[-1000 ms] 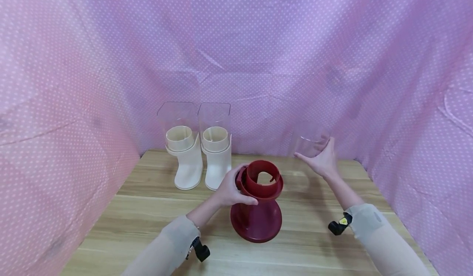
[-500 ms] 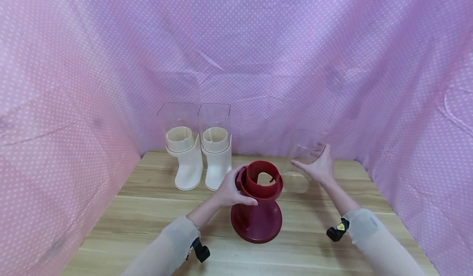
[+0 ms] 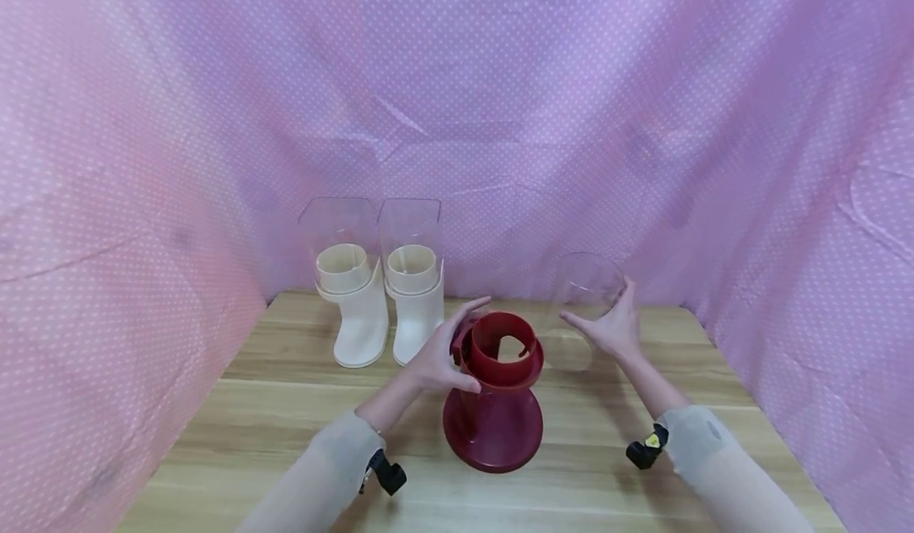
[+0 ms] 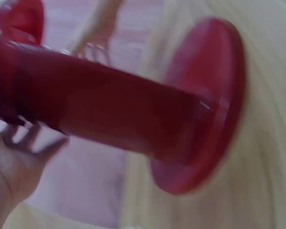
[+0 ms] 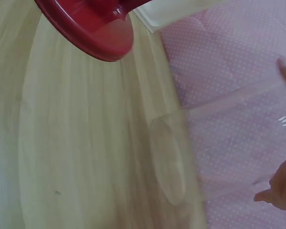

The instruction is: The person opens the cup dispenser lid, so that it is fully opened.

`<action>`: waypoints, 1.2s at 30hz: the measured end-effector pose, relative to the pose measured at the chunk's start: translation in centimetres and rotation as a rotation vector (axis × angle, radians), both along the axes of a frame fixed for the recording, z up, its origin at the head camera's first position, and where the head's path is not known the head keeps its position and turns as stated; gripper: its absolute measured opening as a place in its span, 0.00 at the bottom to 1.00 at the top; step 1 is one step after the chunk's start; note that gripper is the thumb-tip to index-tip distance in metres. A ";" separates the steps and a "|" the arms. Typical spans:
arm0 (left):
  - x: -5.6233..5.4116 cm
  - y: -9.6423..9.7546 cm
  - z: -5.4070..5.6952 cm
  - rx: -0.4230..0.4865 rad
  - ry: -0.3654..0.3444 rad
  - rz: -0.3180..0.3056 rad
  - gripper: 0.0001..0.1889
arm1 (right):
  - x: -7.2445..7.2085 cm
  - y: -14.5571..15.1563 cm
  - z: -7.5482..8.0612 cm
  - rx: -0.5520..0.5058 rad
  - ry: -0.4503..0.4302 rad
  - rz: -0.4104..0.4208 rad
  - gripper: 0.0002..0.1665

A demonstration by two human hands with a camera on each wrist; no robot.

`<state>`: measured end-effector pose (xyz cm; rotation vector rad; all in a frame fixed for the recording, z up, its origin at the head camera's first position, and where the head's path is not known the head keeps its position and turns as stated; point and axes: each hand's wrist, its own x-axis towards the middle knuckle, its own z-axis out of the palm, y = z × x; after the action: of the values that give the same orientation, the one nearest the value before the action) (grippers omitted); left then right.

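Observation:
A dark red stand (image 3: 493,430) with a round foot and a ring-shaped top stands upright on the table. Beside the ring is my left hand (image 3: 432,366), fingers and thumb spread around its left side; the left wrist view shows the fingers next to the red column (image 4: 100,100), seemingly apart from it. To the right, a clear open cylinder (image 3: 571,343) stands on the table. My right hand (image 3: 616,328) is at its right side, thumb and fingers spread wide. In the right wrist view the thumb and fingertip lie just outside the walls of the cylinder (image 5: 229,143).
Two cream stands (image 3: 360,331) (image 3: 416,327) with clear square-edged containers on top stand side by side at the back left. A pink dotted cloth (image 3: 457,120) hangs behind and at both sides of the wooden table (image 3: 286,422).
My right hand has lowered the clear cylinder onto the table and its fingers have loosened. My left hand has let go of the red stand, its fingers straightening.

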<state>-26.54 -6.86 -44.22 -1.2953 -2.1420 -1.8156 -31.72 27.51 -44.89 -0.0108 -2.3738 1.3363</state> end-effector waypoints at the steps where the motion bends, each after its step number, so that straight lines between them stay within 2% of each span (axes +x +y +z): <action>1: 0.4 0.1 0.6 -0.015 0.028 0.056 0.68 | 0.0 0.1 0.2 -0.028 0.023 0.015 0.73; 5: 2.5 1.0 3.1 -0.109 0.093 0.317 0.58 | 0.1 0.9 1.9 -0.120 0.144 0.093 0.63; 6: 2.9 1.2 3.5 -0.128 0.103 0.366 0.55 | 0.0 1.1 2.3 -0.109 0.165 0.102 0.59; 8: 3.4 1.6 4.2 -0.152 0.101 0.416 0.50 | -0.1 1.3 3.1 -0.068 0.181 0.120 0.52; 11: 3.5 1.9 4.6 -0.163 0.075 0.415 0.44 | -0.3 1.5 3.7 0.024 0.165 0.128 0.44; 14: 2.9 1.6 4.6 -0.180 0.045 0.360 0.40 | -0.3 1.6 3.7 0.075 0.141 0.137 0.39; 20: 0.8 0.7 5.2 -0.259 0.024 0.198 0.41 | -0.3 1.6 3.4 0.031 0.141 0.172 0.37; 23: 0.5 0.6 5.8 -0.275 0.036 0.150 0.43 | -0.4 1.6 3.4 0.021 0.151 0.177 0.37; 25: 0.8 0.8 6.2 -0.296 0.085 0.189 0.46 | -0.4 1.6 3.5 0.031 0.150 0.179 0.37; 30: 3.0 2.2 7.0 -0.357 0.222 0.447 0.49 | -0.4 1.6 3.7 0.060 0.154 0.179 0.38; 33: 4.2 3.0 7.2 -0.380 0.248 0.550 0.46 | -0.5 1.6 3.8 0.066 0.161 0.178 0.38; 36: 4.9 3.4 7.1 -0.392 0.235 0.593 0.44 | -0.5 1.6 3.7 0.075 0.157 0.177 0.38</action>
<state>-21.64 -3.48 -37.11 -0.7338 -2.4569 -1.0064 -32.24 29.14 -41.20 0.3207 -2.3329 1.2731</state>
